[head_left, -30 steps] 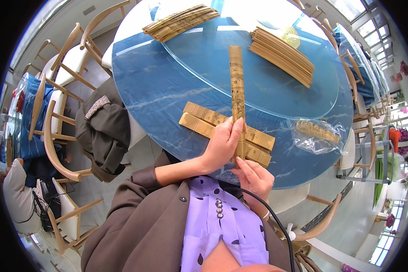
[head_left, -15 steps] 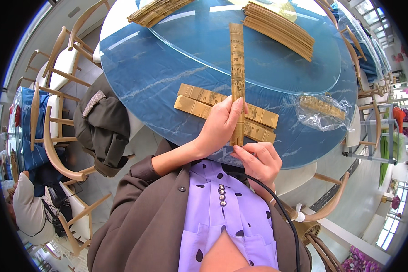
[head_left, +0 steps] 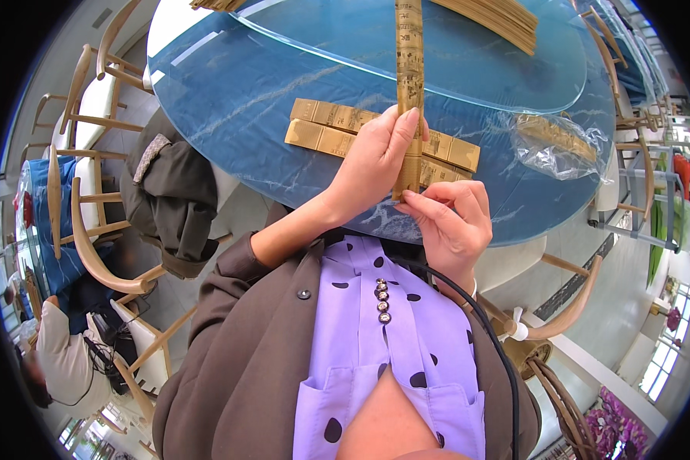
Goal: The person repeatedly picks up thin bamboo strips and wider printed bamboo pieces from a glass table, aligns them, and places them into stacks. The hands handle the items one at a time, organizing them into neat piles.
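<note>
A long, narrow gold carton (head_left: 409,73) with dark printing stands lengthwise in front of me, its far end cut off by the upper edge. My left hand (head_left: 377,157) is wrapped round its lower half, thumb lying along the printed face. At the near end, thumb and forefinger of my right hand (head_left: 454,222) pinch the carton's bottom edge; the other fingers are curled. Behind my hands lie two similar gold boxes, a farther one (head_left: 333,115) and a nearer one (head_left: 314,138), side by side and partly covered by my left hand and the carton.
The round table has a blue marbled top (head_left: 230,146) and a raised glass turntable (head_left: 345,73). Flat gold cartons (head_left: 498,23) are stacked on the turntable. To the right sits a clear plastic bag (head_left: 556,146) with gold boxes inside. A wooden chair (head_left: 92,245) holds a dark coat (head_left: 176,192).
The view has shifted, so table and hands appear higher in it. Both hands keep their hold on the carton, with little visible change in grip.
</note>
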`<state>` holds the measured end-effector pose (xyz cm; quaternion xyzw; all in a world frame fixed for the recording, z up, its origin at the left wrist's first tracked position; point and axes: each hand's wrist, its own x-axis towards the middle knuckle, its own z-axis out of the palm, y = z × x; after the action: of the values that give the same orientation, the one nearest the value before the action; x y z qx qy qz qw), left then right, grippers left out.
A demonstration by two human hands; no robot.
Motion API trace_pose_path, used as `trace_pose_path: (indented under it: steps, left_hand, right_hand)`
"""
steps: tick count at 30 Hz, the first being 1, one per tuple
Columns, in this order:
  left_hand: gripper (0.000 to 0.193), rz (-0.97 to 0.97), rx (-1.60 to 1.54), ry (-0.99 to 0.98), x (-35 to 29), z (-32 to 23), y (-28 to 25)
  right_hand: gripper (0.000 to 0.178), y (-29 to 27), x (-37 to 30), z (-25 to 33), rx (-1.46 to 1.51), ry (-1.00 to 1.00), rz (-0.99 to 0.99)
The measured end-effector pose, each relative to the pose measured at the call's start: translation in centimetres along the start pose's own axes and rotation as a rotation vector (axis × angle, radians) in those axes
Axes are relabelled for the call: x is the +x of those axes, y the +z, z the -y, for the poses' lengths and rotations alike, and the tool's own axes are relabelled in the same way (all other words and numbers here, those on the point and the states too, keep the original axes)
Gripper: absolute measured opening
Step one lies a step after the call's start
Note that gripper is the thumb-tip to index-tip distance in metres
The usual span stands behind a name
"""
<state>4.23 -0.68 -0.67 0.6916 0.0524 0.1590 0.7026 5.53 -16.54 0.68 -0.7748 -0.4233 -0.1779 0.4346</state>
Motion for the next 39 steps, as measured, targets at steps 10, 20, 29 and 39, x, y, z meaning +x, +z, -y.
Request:
trace_pose_path:
  steps: [10,20,29,39]
  left_hand:
    - [0.038,0.003,0.044,0.003,-0.1,0.3,-0.2]
    - [0.038,0.027,0.048,-0.091,-0.3,1.0,0.0]
    - [0.037,0.032,0.051,-0.100,-0.4,0.7,0.2]
    - [0.037,-0.033,0.064,-0.029,0.4,1.4,-0.7]
  right_hand:
    - [0.031,0.0,0.2,0.3,-0.034,0.025,0.024]
    - [0.019,0.3,0.1,0.1,-0.124,-0.033,0.045]
    - [0.016,0.8,-0.1,0.5,-0.158,-0.015,0.054]
    - [0.021,1.0,1.6,0.0,-0.016,-0.005,0.130]
